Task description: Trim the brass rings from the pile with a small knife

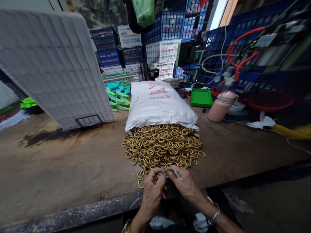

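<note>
My left hand (153,188) is closed at the table's front edge, its thumb and fingers pinching a gold-coloured ring (166,169). Opposite it, my right hand (186,186) grips a small grey tool with a metallic look (176,174), its tip close to that ring. What kind of tool it is I cannot make out. Just beyond both hands lies a heap of similar rings (161,147), spilling from the mouth of a white woven sack (160,102) with red print. A few loose rings (141,183) lie beside my left hand.
A large white ribbed panel (51,65) stands on the wooden table (96,166) to the left. Bright green and blue strips (117,94) lie behind it. On the right are a green tray (201,98), a pink bottle (221,105) and a red dish (269,101). Stacked crates (163,50) fill the back.
</note>
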Available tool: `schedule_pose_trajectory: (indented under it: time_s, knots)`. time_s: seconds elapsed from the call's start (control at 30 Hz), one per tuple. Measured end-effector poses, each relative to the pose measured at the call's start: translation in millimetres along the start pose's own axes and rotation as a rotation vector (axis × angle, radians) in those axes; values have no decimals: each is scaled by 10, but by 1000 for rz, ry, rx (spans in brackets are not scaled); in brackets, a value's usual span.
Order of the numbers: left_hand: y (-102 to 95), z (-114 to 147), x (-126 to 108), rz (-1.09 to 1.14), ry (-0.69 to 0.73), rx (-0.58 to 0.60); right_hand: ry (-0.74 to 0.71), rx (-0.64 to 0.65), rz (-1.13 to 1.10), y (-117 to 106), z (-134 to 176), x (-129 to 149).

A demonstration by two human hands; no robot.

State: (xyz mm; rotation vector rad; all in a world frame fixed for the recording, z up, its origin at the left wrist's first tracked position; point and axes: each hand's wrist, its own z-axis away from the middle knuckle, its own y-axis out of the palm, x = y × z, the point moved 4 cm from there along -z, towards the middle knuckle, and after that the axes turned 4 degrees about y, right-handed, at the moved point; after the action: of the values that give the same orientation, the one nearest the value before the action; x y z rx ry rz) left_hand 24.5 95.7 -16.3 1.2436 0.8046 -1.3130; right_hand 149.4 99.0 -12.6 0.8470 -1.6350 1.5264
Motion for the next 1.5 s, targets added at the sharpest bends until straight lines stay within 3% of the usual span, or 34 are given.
schedule_pose_trajectory:
  time_s: [0.1, 0.27, 0.33, 0.43, 0.57, 0.63, 0.77, 0.9, 1.07, 1.23, 1.4, 1.5]
  knots:
    - [7, -18, -50, -72, 45, -25, 29, 63, -55, 16, 14, 54]
    - [16, -7, -164, -261, 343, 8, 71, 157, -122, -11, 0, 131]
    - [34, 7, -188, -323, 388, 34, 94, 160, -115, -8, -19, 117]
    - [41, -1, -169, -278, 307, 52, 108, 147, -112, 19, -46, 70]
    - [44, -26, -35, -63, -6, 124, 118, 115, -120, 37, -59, 39]
    - [48, -20, -3, 10, -78, 157, 123, 129, -132, 39, -62, 52]
    - [58, 4, -26, 67, -72, 179, 152, 135, -153, 13, -82, 55]
    - [51, -1, -57, 52, -49, 123, 127, 62, -4, -47, -77, 13]
    - [48, -53, -72, 4, -4, 63, -12, 193, 219, 7, 15, 71]
    - [53, -21, -73, -1, 72, 57, -12, 231, 413, 18, 37, 81]
    - [70, 156, -184, 11, 24, 120, 70, 123, 578, -145, -11, -66]
    - [33, 213, -224, 146, -65, 140, 29, 36, 587, -218, -5, -97]
